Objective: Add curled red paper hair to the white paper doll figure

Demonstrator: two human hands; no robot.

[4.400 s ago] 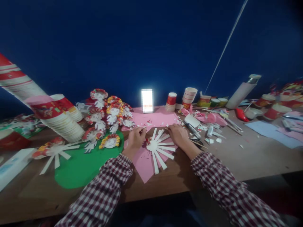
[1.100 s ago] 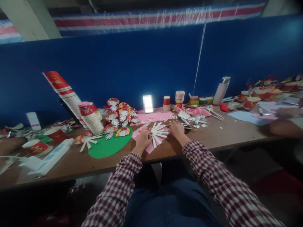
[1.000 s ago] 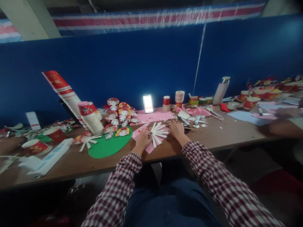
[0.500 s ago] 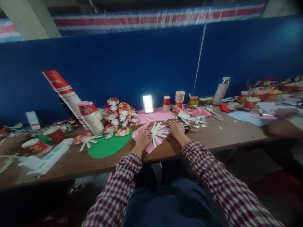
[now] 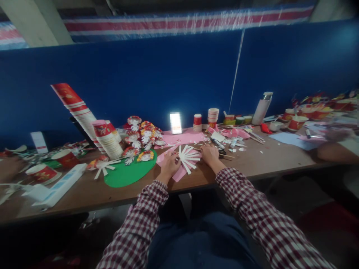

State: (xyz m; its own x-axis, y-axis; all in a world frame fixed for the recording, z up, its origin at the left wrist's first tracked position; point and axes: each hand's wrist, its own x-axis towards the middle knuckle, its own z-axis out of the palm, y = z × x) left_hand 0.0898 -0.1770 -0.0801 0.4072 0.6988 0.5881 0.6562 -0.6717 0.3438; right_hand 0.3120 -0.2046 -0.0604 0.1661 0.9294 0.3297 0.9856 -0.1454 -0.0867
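My left hand (image 5: 169,164) pinches the near-left side of a paper cup cut into white strips (image 5: 188,157), which fan out toward the right. Its base is mostly hidden by my fingers. Beneath it lies a pink sheet of paper (image 5: 177,175) on the table. My right hand (image 5: 210,155) is closed just right of the strips, around a thin wooden stick (image 5: 227,156) whose end pokes out past the hand; its tip is too small to make out. Left of my left hand, a green oval sheet (image 5: 130,172) carries several cut-cup figures (image 5: 146,156).
Leaning stacks of red paper cups (image 5: 81,112) stand at the left, behind a power strip (image 5: 61,186). Markers (image 5: 216,142), paper scraps and a flask (image 5: 262,109) are along the back. A lit phone (image 5: 175,123) stands upright. Other people's arms (image 5: 338,151) reach in at both sides.
The fanned cup has turned slightly under my left hand. The stick in my right hand has tilted and shifted, its end now lower and further right.
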